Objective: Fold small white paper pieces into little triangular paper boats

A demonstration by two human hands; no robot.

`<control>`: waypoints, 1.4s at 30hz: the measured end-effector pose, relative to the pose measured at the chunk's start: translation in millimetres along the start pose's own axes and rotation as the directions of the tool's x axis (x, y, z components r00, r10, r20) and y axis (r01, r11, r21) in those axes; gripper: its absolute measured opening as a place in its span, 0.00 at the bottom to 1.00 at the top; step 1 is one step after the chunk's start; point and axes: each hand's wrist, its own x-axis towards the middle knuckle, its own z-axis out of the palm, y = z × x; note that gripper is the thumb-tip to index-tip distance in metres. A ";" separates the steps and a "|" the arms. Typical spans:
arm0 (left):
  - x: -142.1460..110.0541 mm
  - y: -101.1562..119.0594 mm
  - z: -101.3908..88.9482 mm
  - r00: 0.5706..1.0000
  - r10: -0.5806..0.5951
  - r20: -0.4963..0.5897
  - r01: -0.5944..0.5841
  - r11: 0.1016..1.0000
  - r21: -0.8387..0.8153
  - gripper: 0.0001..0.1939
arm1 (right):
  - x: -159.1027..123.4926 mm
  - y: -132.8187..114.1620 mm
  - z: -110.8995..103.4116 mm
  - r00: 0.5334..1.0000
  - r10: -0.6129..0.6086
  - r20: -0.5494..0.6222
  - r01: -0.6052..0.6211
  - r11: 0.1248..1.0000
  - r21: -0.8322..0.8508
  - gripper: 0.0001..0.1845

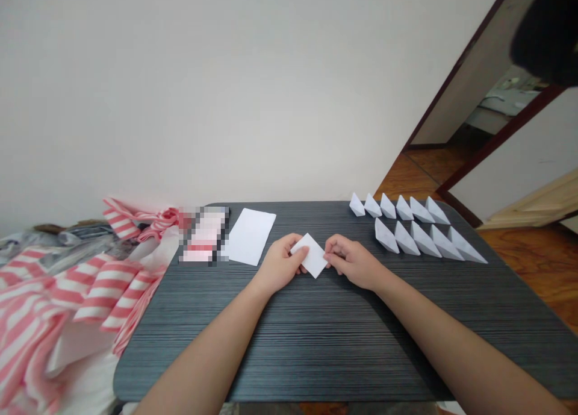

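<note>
A small folded square of white paper (315,262) is held above the dark table, turned so one corner points up and one down. My left hand (280,263) grips its left side, thumb lying across the front and fingers behind. At the right corner, my right hand (350,261) pinches the paper between thumb and fingers. To the right stand two rows of folded white paper boats, the back row (387,206) and the front row (424,241). Left of my hands lies a stack of white paper sheets (253,234).
The dark wood-grained table (280,367) stands against a pale wall (271,90). A blurred-out flat object (205,234) lies at its back left. Red-and-white striped cloth (103,288) is heaped beside the left edge. At the right are a doorway and wooden floor (548,276).
</note>
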 end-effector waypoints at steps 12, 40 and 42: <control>0.2 -7.1 -0.3 0.998 0.028 -0.058 -0.025 0.999 0.042 0.14 | 0.4 -2.0 0.2 0.998 0.006 0.066 -0.007 1.000 0.014 0.05; -0.3 -7.6 -0.9 0.999 0.037 -0.024 -0.035 0.995 0.093 0.16 | -0.7 0.3 -0.3 0.999 -0.035 0.028 0.036 0.998 -0.046 0.05; -1.6 -5.1 -0.7 0.999 0.051 -0.013 -0.049 0.991 0.128 0.17 | -0.8 -0.9 -0.1 0.999 -0.028 0.018 0.029 0.998 -0.061 0.06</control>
